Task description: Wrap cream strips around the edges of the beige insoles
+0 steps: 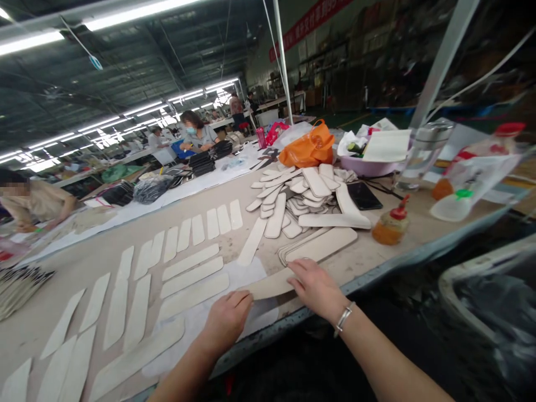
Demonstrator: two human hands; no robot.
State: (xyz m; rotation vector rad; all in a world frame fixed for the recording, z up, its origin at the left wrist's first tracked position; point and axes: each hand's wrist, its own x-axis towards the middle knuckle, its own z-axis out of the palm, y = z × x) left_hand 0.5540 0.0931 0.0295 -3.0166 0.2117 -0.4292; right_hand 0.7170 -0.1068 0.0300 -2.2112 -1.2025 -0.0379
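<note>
Both hands press on one long beige strip (pixel 268 286) lying near the front edge of the worktable (pixel 234 245). My left hand (pixel 227 321) holds down its left end with curled fingers. My right hand (pixel 315 286), a bracelet on the wrist, lies flat on its right end. Several pale strips (pixel 193 275) are laid out in rows to the left. A loose pile of the same pieces (pixel 299 198) sits just beyond my right hand.
A glue bottle with a red cap (pixel 391 223), a black phone (pixel 363 195), an orange bag (pixel 310 148), a pink basin (pixel 368 164) and plastic bottles (pixel 454 204) stand at the right. Other people work at tables far left and behind. A bin (pixel 489 301) sits below right.
</note>
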